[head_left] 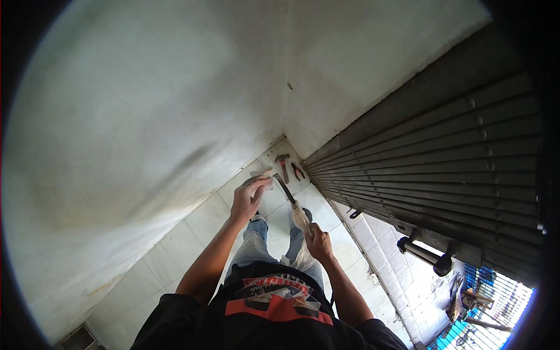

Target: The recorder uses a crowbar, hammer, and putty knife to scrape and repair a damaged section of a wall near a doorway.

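My right hand [318,244] is wrapped round the pale, plastic-covered handle of a hand tool [286,188] with a dark, slightly curved metal end. It points up and left, toward the corner; whether it is a pry bar or a blade I cannot make out. Close to its tip, my left hand [249,196] has its fingers bent together, with a small pale, partly see-through thing at the fingertips, too small to name. On the tiles beyond lie a claw hammer [283,168] with a reddish-brown handle and, beside it, red-handled pliers [298,171].
Pale walls [146,116] meet at a corner ahead. A dark folding metal gate [426,140] with a bar handle [423,254] slants along the right, above a floor track [361,248]. White tiles [198,224] surround my feet. Outside stands a blue grille [481,280].
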Tool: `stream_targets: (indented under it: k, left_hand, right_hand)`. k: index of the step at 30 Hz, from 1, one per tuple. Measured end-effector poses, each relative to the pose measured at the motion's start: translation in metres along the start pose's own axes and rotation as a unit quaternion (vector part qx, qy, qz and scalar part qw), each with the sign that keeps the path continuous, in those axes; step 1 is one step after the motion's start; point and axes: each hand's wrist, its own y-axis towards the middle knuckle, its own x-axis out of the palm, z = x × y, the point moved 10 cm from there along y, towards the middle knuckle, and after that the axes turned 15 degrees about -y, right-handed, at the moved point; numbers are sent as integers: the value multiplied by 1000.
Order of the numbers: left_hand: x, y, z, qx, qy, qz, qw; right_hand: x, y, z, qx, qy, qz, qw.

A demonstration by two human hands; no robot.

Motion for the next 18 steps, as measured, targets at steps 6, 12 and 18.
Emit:
stream_targets:
  k: [6, 12, 18]
  left_hand:
    - [1, -101, -78, -111, 84, 53, 989]
    - [67, -224, -143, -235, 143, -193, 942]
    - [109, -280, -164, -233, 245, -389, 857]
  right_hand:
    - [24, -7, 86, 107, -87, -73, 988]
    - [32, -2, 125, 141, -139, -147, 969]
    - [51, 1, 113, 171, -154, -171, 958]
